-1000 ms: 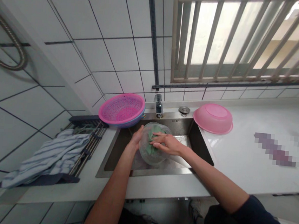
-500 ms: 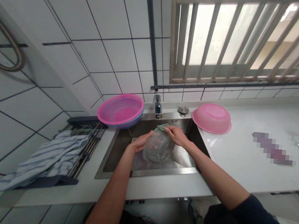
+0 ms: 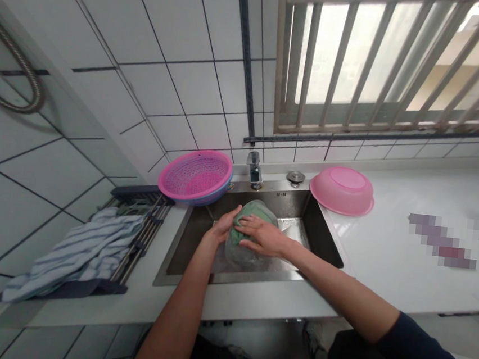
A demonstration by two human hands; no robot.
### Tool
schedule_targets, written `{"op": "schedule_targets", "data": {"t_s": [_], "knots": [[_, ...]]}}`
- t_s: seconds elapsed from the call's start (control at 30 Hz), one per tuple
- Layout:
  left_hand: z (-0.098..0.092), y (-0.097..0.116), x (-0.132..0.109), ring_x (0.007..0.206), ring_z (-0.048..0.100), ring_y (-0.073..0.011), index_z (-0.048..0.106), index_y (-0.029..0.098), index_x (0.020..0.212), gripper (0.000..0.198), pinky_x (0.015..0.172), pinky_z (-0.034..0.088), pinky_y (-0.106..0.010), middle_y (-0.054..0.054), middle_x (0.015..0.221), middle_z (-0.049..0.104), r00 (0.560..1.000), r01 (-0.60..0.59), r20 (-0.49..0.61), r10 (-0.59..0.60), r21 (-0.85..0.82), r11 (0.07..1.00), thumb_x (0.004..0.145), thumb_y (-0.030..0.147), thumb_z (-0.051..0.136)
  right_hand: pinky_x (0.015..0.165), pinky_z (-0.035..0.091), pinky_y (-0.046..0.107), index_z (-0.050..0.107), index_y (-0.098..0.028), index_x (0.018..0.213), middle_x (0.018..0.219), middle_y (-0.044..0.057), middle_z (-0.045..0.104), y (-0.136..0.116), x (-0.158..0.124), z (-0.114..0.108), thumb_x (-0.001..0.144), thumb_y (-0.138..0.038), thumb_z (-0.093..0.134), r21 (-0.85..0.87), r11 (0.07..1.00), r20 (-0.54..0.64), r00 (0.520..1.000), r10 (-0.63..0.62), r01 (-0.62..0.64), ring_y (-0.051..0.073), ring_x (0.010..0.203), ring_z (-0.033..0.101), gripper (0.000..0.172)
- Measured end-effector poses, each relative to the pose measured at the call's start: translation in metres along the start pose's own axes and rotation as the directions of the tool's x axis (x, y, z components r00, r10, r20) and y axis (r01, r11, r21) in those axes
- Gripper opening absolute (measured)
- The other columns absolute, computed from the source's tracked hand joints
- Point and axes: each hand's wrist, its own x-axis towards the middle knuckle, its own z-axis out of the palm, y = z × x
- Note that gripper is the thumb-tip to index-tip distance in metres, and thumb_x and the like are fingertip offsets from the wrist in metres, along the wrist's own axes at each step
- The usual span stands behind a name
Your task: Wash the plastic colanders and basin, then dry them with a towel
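Note:
A clear, ribbed plastic bowl [image 3: 244, 256] is tilted inside the steel sink [image 3: 323, 232]. My left hand [image 3: 223, 227] grips its left side, with the thumb side uppermost and the other fingertips partly hidden. A green cloth [image 3: 262, 209] lies bunched over the bowl. On top of it, my right hand [image 3: 263, 235] presses the cloth against the bowl with fingers spread. Much of the bowl is covered by the cloth and this hand.
Behind the sink stands a faucet [image 3: 254, 169], beside a drain strainer [image 3: 295, 177]. A pink colander [image 3: 195, 175] rests at the back left corner, and an upturned pink basin [image 3: 342, 189] at the right. A striped towel [image 3: 76, 248] covers a folding rack.
The bowl has turned and tipped in my hands. My right hand has moved from its upper rim down and left, and the green cloth now spreads over much of it.

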Motion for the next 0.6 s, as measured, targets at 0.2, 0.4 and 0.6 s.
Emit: {"op": "schedule_targets", "data": {"t_s": [0.2, 0.4, 0.6], "knots": [[-0.001, -0.002, 0.004, 0.073, 0.078, -0.022, 0.079, 0.008, 0.111, 0.039, 0.069, 0.06, -0.028, -0.013, 0.089, 0.082, 0.997, -0.06, -0.049, 0.062, 0.036, 0.998, 0.104, 0.044, 0.064, 0.131, 0.035, 0.051, 0.069, -0.017, 0.145, 0.145, 0.015, 0.071, 0.003, 0.008, 0.002, 0.11, -0.046, 0.056, -0.014, 0.996, 0.031, 0.995, -0.09, 0.091, 0.029, 0.145, 0.059, 0.047], [0.008, 0.002, -0.001, 0.058, 0.07, -0.0197, 0.08, 0.011, 0.107, 0.035, 0.063, 0.058, -0.031, -0.011, 0.083, 0.081, 0.998, -0.059, -0.013, 0.059, 0.007, 0.998, 0.107, 0.037, 0.058, 0.125, 0.044, 0.05, 0.066, -0.022, 0.15, 0.153, 0.013, 0.066, 0.039, -0.005, -0.031, 0.112, -0.045, 0.049, 0.017, 0.973, -0.155, 0.961, 0.231, -0.232, 0.028, 0.147, 0.058, 0.047], [0.001, -0.001, 0.0, 0.072, 0.077, -0.022, 0.08, 0.011, 0.099, 0.027, 0.069, 0.059, -0.029, -0.012, 0.086, 0.082, 0.989, -0.109, -0.102, 0.111, 0.025, 0.994, 0.101, 0.036, 0.07, 0.131, 0.036, 0.052, 0.068, -0.017, 0.146, 0.149, 0.016, 0.067, 0.001, 0.005, -0.004, 0.11, -0.047, 0.054, -0.021, 0.999, -0.029, 0.998, 0.048, -0.048, 0.03, 0.153, 0.049, 0.049]]}}
